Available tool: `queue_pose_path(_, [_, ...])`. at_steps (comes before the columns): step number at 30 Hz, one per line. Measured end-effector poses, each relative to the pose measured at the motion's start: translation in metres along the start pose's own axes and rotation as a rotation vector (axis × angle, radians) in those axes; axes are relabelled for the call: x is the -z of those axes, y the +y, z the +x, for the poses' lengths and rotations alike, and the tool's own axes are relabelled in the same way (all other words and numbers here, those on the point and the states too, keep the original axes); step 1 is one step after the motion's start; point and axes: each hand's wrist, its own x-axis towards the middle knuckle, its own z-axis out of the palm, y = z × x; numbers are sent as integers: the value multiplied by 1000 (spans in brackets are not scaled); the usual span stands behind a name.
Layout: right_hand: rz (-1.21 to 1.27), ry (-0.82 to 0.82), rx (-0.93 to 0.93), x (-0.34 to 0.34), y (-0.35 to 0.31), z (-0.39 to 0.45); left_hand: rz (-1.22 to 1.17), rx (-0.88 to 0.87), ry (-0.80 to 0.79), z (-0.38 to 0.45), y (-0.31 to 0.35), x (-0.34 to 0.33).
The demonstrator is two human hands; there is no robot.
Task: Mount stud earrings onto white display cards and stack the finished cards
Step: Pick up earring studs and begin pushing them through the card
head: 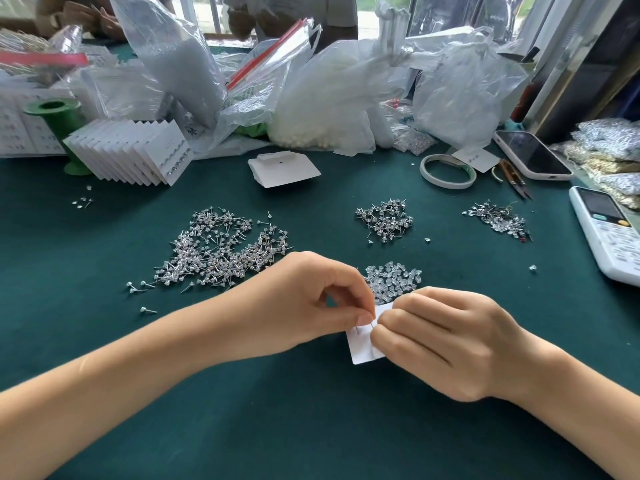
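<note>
A small white display card (362,348) is held low over the green table between both hands. My left hand (301,303) pinches its top edge with thumb and forefinger, where thin stud posts stick out. My right hand (446,344) grips the card's right side with curled fingers and covers most of it. A large heap of silver stud earrings (221,251) lies to the left, with smaller heaps at centre (386,218) and right (498,220). Clear earring backs (394,278) lie just behind my hands. Finished cards (135,154) stand fanned at back left. Blank cards (282,168) sit at back centre.
Plastic bags (332,95) crowd the back of the table. A green spool (59,116) stands behind the finished cards. A tape roll (448,171), small snips (516,180), a phone (531,154) and a white calculator (609,233) lie at the right. People stand across the table.
</note>
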Motion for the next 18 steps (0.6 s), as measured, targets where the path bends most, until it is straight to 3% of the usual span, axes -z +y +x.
queue_pose_path(8, [-27,26,-24,0,-1,1,148,-90,35,-1,3,-2])
queue_pose_path(18, [-136,80,-63,-1,4,4,102,-82,86,-1,3,0])
